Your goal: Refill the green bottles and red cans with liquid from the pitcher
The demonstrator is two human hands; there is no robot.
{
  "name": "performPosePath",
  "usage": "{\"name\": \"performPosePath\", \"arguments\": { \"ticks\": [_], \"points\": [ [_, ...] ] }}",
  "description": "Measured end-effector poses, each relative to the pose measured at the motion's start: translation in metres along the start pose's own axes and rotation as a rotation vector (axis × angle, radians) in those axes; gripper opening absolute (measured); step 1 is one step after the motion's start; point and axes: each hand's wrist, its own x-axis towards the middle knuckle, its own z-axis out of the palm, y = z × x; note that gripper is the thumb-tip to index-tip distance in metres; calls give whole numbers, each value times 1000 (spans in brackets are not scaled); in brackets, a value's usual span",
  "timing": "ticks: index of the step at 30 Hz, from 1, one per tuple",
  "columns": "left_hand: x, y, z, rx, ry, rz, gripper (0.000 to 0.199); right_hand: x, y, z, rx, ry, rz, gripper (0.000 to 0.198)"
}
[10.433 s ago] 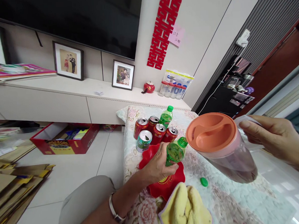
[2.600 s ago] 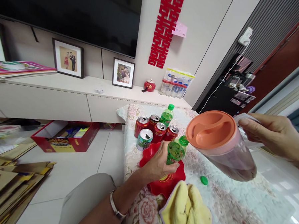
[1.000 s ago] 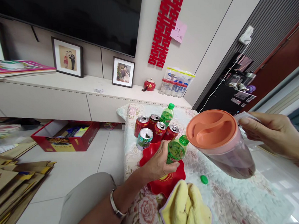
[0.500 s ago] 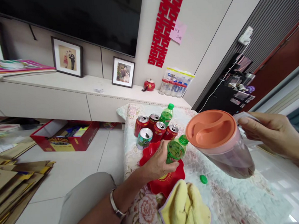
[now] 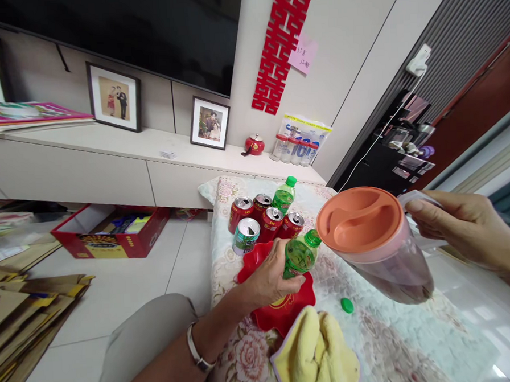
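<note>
Green plastic bottle (image 5: 300, 256), uncapped, stands tilted over the red dish (image 5: 287, 312), left hand (image 5: 268, 281) fingers wrapped around it. Right hand (image 5: 466, 228) grips the tipped pitcher (image 5: 375, 244), spout at the bottle's mouth; dark liquid remains inside, so pouring looks unfinished. Cap (image 5: 347, 305) lies on the surface.

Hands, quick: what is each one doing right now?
Left hand: closed around the small green plastic bottle.
Right hand: gripping the handle of the clear orange-lidded pitcher.

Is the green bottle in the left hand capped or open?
Open. The green bottle held by the left hand shows a bare neck ring, and a loose green cap lies on the tablecloth.
</note>
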Motion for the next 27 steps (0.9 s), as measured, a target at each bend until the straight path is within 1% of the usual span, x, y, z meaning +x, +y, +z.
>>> {"name": "performPosePath", "arguments": {
  "ticks": [5, 8, 15, 21, 27],
  "points": [
    [-1, 3, -1, -6, -11, -24, 56, -1, -2, 1, 24, 3, -15, 57],
    [-1, 4, -2, -3, -5, -15, 59, -1, -3, 1, 23, -2, -14, 56],
    [0, 2, 0, 6, 0, -12, 55, -3, -1, 1, 37, 0, -17, 55],
    [0, 3, -1, 4, 1, 16, 55, -9, 8, 8, 125, 29, 16, 57],
    [-1, 4, -2, 1, -1, 13, 55, -16, 18, 17, 284, 43, 51, 54]
  ]
}}
